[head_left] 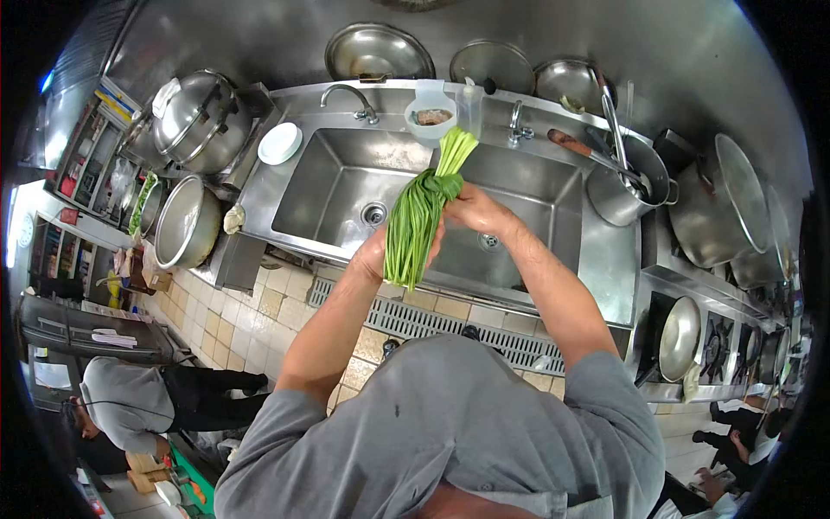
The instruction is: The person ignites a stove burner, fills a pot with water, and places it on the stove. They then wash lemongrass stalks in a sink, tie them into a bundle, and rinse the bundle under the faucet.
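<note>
A bundle of long green leafy stalks (pixel 413 227) is held over the divider and front edge of a double steel sink (pixel 333 177). Its pale cut ends point up toward the back, and a leaf band wraps round it near the top. My left hand (pixel 377 251) is closed round the lower left side of the bundle, its fingers partly hidden behind the leaves. My right hand (pixel 477 209) grips the bundle at its right side, by the wrapped band. Behind the stalks, a white container (pixel 430 130) with something brownish inside stands between the two taps.
White plates (pixel 280 144) lie left of the sink. A large pot (pixel 624 186) with utensils stands at its right, near a stove with a pan (pixel 679 339). A metal bowl (pixel 188 223) is at left. One co-worker (pixel 130 394) is at lower left; others are at lower right.
</note>
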`<action>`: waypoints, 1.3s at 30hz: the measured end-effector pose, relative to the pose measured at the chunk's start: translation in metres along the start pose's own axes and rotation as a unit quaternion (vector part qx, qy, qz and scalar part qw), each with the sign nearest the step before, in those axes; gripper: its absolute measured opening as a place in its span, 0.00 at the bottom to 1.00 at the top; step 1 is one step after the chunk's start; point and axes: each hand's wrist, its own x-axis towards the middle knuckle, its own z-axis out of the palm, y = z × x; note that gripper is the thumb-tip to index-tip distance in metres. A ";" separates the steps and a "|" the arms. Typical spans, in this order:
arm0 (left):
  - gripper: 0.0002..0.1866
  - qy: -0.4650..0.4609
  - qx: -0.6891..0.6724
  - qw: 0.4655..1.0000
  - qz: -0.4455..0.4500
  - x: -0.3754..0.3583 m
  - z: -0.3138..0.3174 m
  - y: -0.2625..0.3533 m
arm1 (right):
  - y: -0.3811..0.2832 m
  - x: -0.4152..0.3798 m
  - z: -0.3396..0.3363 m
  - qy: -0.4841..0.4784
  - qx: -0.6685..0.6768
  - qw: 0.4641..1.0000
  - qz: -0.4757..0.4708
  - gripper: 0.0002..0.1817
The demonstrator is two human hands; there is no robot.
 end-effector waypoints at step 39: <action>0.28 0.140 0.133 0.980 0.051 -0.003 -0.013 -0.019 | -0.003 -0.064 -0.004 0.097 0.107 0.976 0.164 0.11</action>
